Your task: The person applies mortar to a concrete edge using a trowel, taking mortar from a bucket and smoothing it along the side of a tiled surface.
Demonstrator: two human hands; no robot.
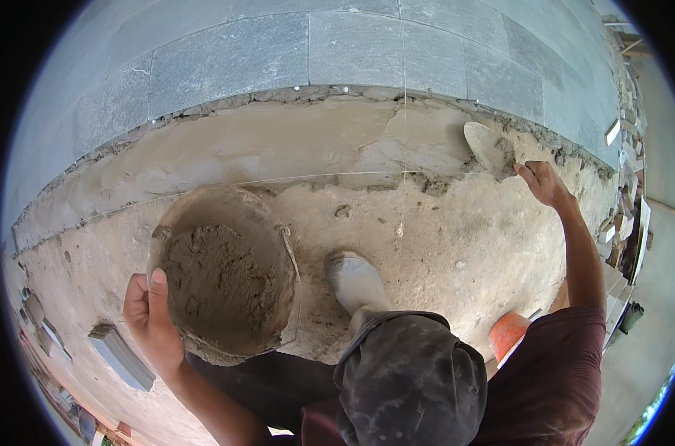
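My left hand point(152, 312) grips the left rim of a dirty bucket point(291, 290) holding grey-brown wet mortar point(218, 275). At the upper right my right hand point(542, 186) is closed on a trowel point(486, 145); its handle is mostly hidden. The trowel's blade rests at a strip of wet mortar point(293, 130), where a rougher patch shows. This smoothed strip runs along the edge of grey stone tiles point(352, 52). A thin string point(337, 173) crosses along the strip's near edge, and another runs across it.
My pale, dusty boot point(356, 279) stands on the rough concrete floor point(456, 245). A stack of grey tiles point(120, 355) lies at lower left, an orange container point(510, 334) at lower right. Tile offcuts point(621, 223) line the right edge. My capped head point(412, 379) fills the bottom centre.
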